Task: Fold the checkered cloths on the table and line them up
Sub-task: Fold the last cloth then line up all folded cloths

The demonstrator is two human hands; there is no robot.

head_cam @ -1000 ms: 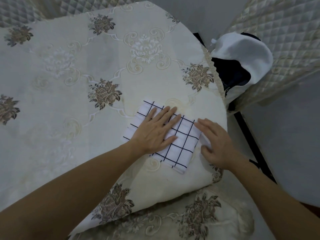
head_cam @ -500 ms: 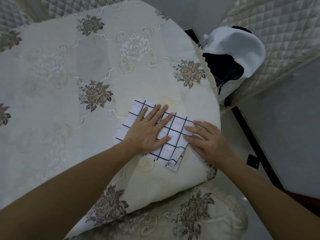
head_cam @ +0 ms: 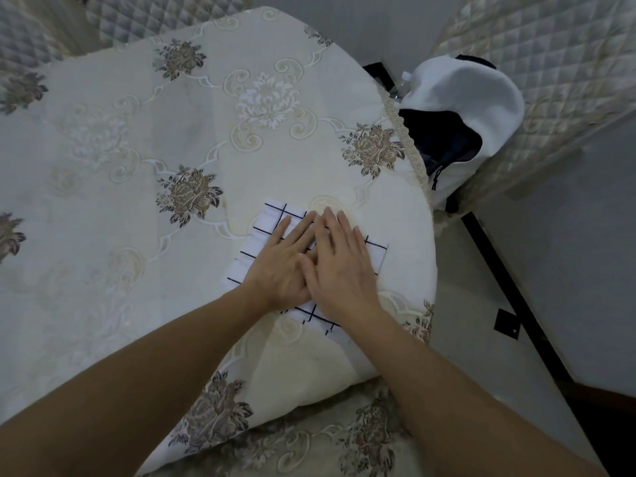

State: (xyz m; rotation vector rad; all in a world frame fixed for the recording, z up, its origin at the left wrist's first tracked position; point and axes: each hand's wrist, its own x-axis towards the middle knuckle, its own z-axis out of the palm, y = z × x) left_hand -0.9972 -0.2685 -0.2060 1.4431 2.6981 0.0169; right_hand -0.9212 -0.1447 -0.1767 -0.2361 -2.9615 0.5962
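A table [head_cam: 137, 160] under a floral tablecloth is filling the view, with a white bag [head_cam: 464, 94] sitting beyond its right rim. The folded checkered cloth [head_cam: 272, 218] is lying near that rim. The left hand [head_cam: 285, 266] and right hand [head_cam: 344, 270] are pressing it flat, fingers straight and close together, the right partly overlapping the left. A fold is probably being creased; next, another fold or sliding it into line. The cloth is sitting askew, its long axis apparently running far-left to near-right.

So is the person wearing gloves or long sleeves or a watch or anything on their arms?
No. The left hand and the right hand are bare: no gloves, no rings that show. The left forearm and the right forearm are bare too, with no sleeve, watch or bracelet in view.
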